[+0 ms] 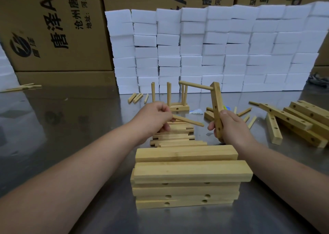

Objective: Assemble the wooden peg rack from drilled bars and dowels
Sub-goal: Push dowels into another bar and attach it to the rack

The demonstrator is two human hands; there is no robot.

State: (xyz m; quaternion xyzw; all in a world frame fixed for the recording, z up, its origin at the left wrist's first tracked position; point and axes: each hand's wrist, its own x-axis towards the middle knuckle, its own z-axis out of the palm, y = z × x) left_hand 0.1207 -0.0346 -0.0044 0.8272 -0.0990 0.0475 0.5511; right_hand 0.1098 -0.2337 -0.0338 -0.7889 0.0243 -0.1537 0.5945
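Note:
My right hand (231,125) grips a drilled wooden bar (217,105) held upright above the table. One dowel (195,86) sticks out of the bar's top hole toward the left. My left hand (156,115) pinches a loose dowel (188,120) that points right, toward the bar's lower holes, with its tip short of the bar. Beneath my left hand lies a pile of loose dowels (176,139). Behind it stands a finished rack (178,107) with several upright dowels.
A stack of drilled bars (187,176) lies near me on the metal table (71,127). More drilled bars (299,121) are heaped at the right. Short pegs (136,97) lie further back. White foam blocks (213,46) and cardboard boxes (53,29) form a wall behind.

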